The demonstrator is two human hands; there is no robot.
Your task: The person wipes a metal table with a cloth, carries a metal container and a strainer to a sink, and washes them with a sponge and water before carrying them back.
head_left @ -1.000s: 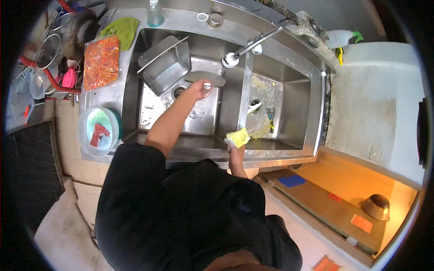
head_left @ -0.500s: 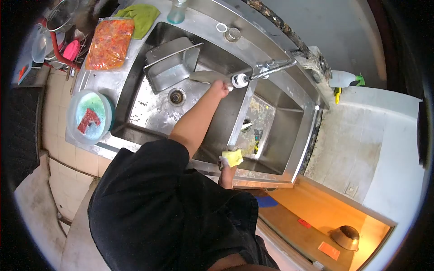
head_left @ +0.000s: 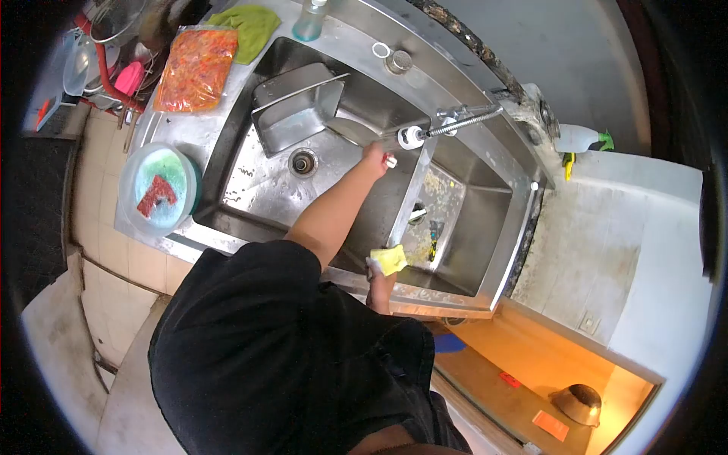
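Knife handle point(head_left: 391, 161) — mostly inside left fingers point(head_left: 373, 156)

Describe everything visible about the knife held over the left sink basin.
The knife has a broad, dull grey metal blade; a pale handle end pokes out of the left hand gripping it. It lies roughly flat above the left basin, blade pointing toward the tilted steel pan, close beside the faucet spray head. No water stream is discernible.

Your left hand point(head_left: 374, 158) has slid the knife point(head_left: 350, 130) off the drain point(head_left: 303, 161), right up beside the sprayer head point(head_left: 410, 137).
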